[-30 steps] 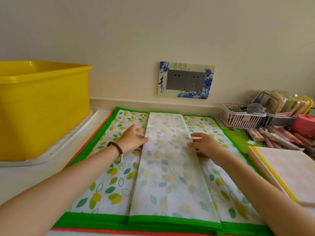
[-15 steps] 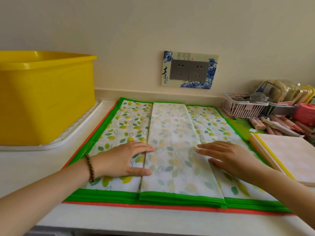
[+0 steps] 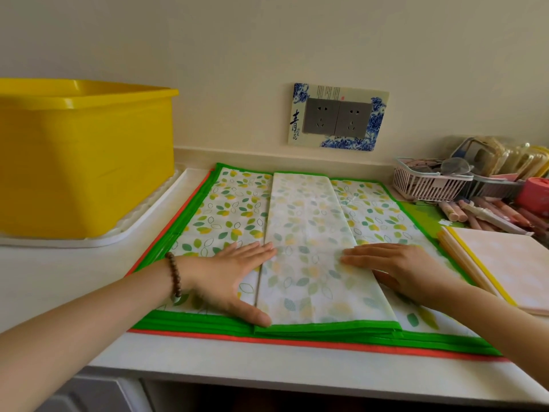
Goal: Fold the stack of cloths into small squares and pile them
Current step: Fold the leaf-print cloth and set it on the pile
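left hand (image 3: 234, 278) and right hand (image 3: 407, 272) both flat, fingers straight, pressing either edge of the strip (image 3: 309, 227) near its close end. strip sits on the stack (image 3: 231, 203), long axis running away, so i'd guess near end folds forward next

Moved: left hand (image 3: 228, 275) slid from mid-length of folded cloth strip (image 3: 306, 221) down its left edge to near end; curled fingers flattened, thumb came close to green hem (image 3: 323, 326).
Moved: right hand (image 3: 398, 269) slid likewise down right edge; fingers straightened, fingertips came onto strip.
View: drew back; counter front edge (image 3: 267, 373) entered frame.
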